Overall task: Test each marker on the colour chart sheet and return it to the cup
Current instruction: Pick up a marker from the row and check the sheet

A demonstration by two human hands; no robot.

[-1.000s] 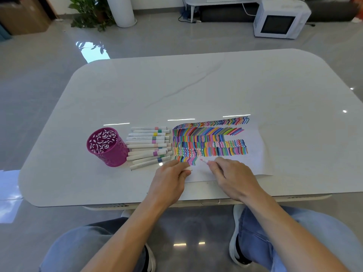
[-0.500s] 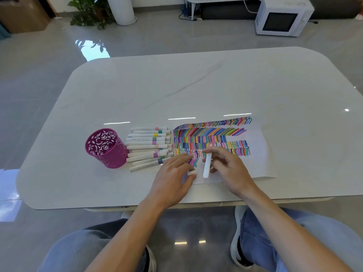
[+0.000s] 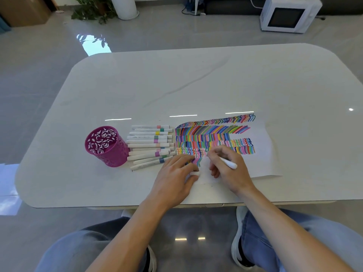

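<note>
**Now swatching: marker tip down at the near row**

My right hand (image 3: 227, 169) has its grip clamped round the slim white plastic marker (image 3: 228, 163), fingers curled in a writing hold over the near left part of the white paper colour chart sheet (image 3: 263, 154). The marker's long axis runs from far left to near right. Its blunt end sticks out to the near right, and its tip points far left and down at the paper, hidden under my fingers.

My left hand (image 3: 174, 179) lies stretched on the sheet, pinning it. A small white cap (image 3: 194, 173) shows by the thumb, but I cannot tell if I pinch it.

I judge the test stroke is in hand. Next comes capping, then a reach left over the row of white markers (image 3: 149, 146) on the white desk (image 3: 176, 85) to the magenta perforated metal cup (image 3: 107, 146).
</note>
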